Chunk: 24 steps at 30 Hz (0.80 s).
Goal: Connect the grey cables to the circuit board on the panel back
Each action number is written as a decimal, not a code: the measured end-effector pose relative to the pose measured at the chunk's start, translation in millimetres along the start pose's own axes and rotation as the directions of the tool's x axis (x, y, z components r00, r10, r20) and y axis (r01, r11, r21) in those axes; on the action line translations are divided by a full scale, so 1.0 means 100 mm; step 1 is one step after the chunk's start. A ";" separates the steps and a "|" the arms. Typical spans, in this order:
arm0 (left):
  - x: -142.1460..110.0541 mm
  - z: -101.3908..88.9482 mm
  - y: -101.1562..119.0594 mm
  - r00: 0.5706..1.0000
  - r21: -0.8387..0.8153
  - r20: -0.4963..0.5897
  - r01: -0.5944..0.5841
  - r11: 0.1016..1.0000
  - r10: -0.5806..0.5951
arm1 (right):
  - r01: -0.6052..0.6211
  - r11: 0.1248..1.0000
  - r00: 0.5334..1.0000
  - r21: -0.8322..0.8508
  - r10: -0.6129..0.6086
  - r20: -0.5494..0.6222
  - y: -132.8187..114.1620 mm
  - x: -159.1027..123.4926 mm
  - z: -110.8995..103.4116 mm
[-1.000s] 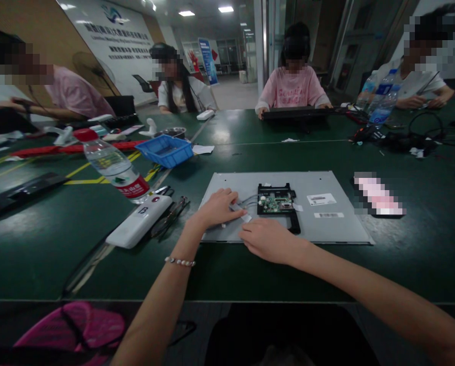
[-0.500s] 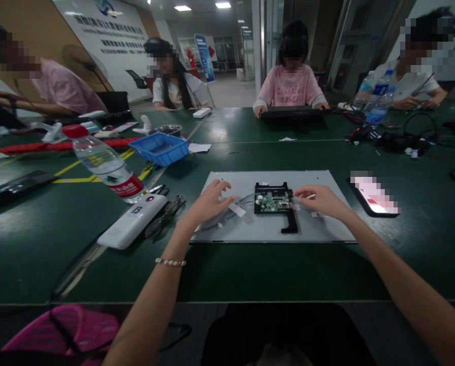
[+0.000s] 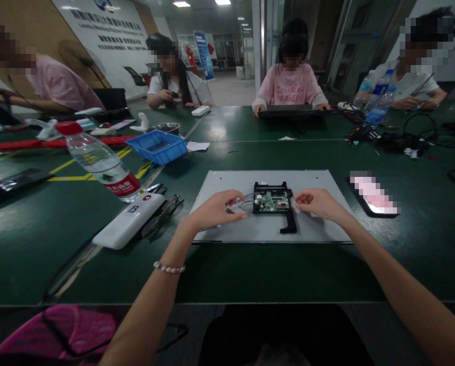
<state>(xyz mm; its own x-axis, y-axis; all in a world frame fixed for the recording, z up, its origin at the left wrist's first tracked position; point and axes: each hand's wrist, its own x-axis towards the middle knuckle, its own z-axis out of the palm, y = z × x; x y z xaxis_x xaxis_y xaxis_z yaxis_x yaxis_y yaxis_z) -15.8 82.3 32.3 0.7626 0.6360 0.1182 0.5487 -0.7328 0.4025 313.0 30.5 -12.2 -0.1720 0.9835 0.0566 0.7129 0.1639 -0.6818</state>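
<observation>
A green circuit board (image 3: 275, 202) sits in a black bracket (image 3: 288, 223) on a flat light-grey panel (image 3: 235, 180) before me. My left hand (image 3: 222, 208) hovers left of the board, thumb and fingers apart, over grey cables (image 3: 248, 198) that run to the bracket's left side. It partly hides those cables. At the bracket's right edge, the fingers of my right hand (image 3: 317, 204) are pinched together by a small whitish, see-through strip (image 3: 296, 206). What the strip is made of is hard to make out.
To the left are a white power bank (image 3: 130, 221), glasses (image 3: 162, 217), a tilted water bottle (image 3: 105, 165) and a blue basket (image 3: 159, 147). A phone (image 3: 374, 195) lies right of the panel. Several people sit around the green table (image 3: 250, 274).
My left hand has shifted right and down, nearer the board, covering more of the cables. My right hand's fingers have curled in closer at the bracket's right edge.
</observation>
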 end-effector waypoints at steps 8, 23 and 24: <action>0.05 0.07 -0.04 1.000 0.199 0.013 -0.021 0.980 0.019 | -0.142 0.976 0.982 -0.165 0.118 -0.147 0.21 -0.01 -0.21; -0.06 -0.08 -0.08 0.936 0.577 -0.343 0.147 0.804 0.075 | 0.269 0.932 0.933 -0.241 -0.315 -0.175 -0.32 0.32 -0.05; -0.06 -0.07 -0.10 0.940 0.559 -0.336 0.144 0.817 0.065 | 0.291 0.924 0.935 -0.247 -0.330 -0.134 -0.37 0.40 -0.02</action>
<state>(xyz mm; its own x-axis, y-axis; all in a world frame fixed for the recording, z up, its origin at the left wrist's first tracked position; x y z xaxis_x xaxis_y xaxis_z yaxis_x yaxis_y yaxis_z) -28.7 87.5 33.5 0.6369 0.6316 0.4421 0.7492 -0.6424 -0.1614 281.0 63.6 16.9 -0.3051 0.8753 0.3751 0.7768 0.4566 -0.4336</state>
